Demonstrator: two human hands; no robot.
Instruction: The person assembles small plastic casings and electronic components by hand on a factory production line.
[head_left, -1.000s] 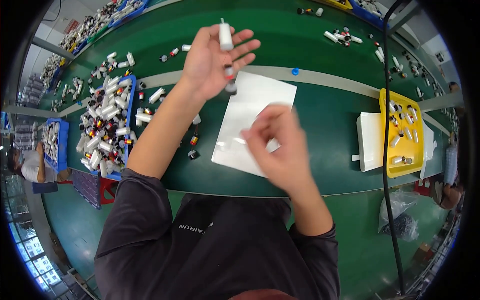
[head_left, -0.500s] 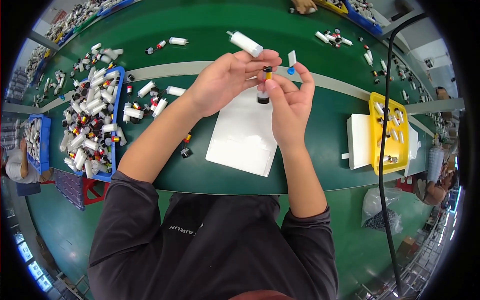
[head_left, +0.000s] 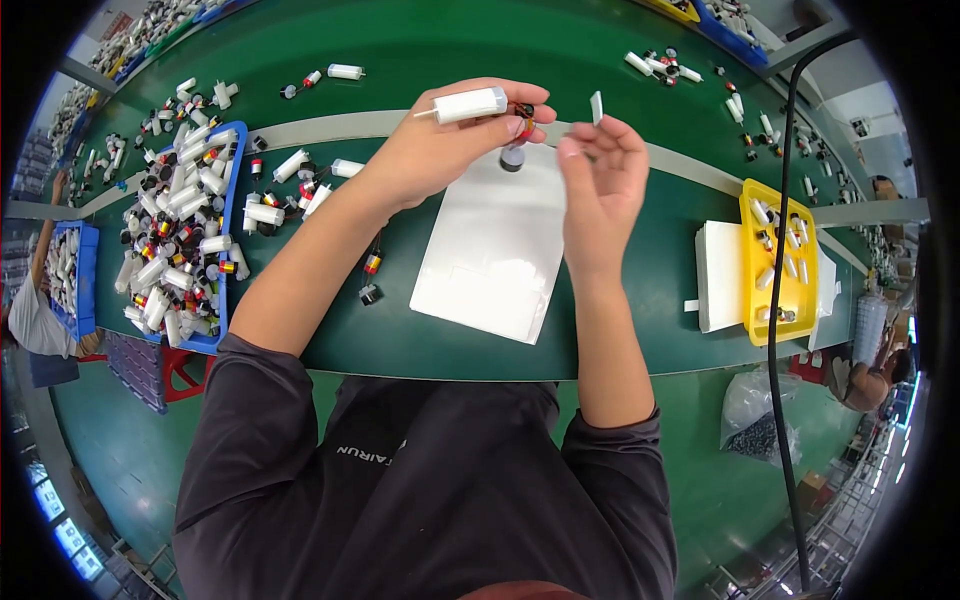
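My left hand (head_left: 435, 150) is closed on a white cylinder (head_left: 470, 105), which lies along the fingers with a thin tip toward the wrist. Thin wires and a small red, yellow and black part (head_left: 525, 125) show at the thumb and fingertips. Just below them hangs a round dark cap with a grey side (head_left: 512, 158). To the right, my right hand (head_left: 607, 185) has its thumb apart and its fingers curled. A small flat white piece (head_left: 597, 107) stands at those fingertips, apparently gripped between them. Under both hands lies a white sheet (head_left: 490, 260) in a clear sleeve.
A blue tray (head_left: 238, 180) at left is heaped with white cylinders and wired parts. Several loose ones lie beside it. At right, a yellow tray (head_left: 750, 270) with a few parts rests by white sheets (head_left: 718, 285). A black cable (head_left: 777, 400) hangs across the right side.
The black-ended part has left my right fingers and is now at my left fingertips. The white cylinder has turned more level and moved left. My right hand has drawn slightly right.
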